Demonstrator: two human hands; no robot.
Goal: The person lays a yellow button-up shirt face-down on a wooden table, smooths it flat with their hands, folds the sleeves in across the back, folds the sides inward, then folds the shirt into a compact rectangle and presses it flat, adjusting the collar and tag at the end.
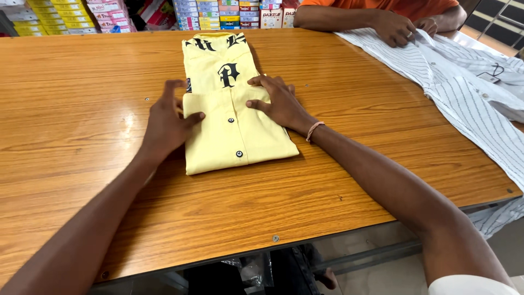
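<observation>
Nearest the lens, two bare forearms reaching forward over a broad wooden table (pixel 82 82), glossy orange-brown laminate with a few screw heads showing and a metal frame under its near edge. Beyond the far edge, rows of stacked small boxes (pixel 218 13) in yellow, pink, blue and white. At the far right, spread over the table's corner and hanging off its side, a white striped shirt (pixel 469 104), with another person's hands (pixel 406 27) resting on its upper end; orange sleeves above them.

Centred on the tabletop, a folded yellow shirt (pixel 240 131), pale, with black gothic lettering toward the far end and a row of small dark buttons down the front, lying flat in a neat rectangle, long axis pointing away from the camera.

Left hand (pixel 166 123) set at the shirt's left edge, palm down, fingers spread and slightly curled, thumb tip pressing on the fabric near the fold. Right hand (pixel 275 101) flat on the shirt's right half, fingers apart and pointing left toward the button line, thumb extended; thin pinkish bracelet (pixel 314 130) at its wrist. Neither hand closed around anything, both simply pressing on the cloth.
</observation>
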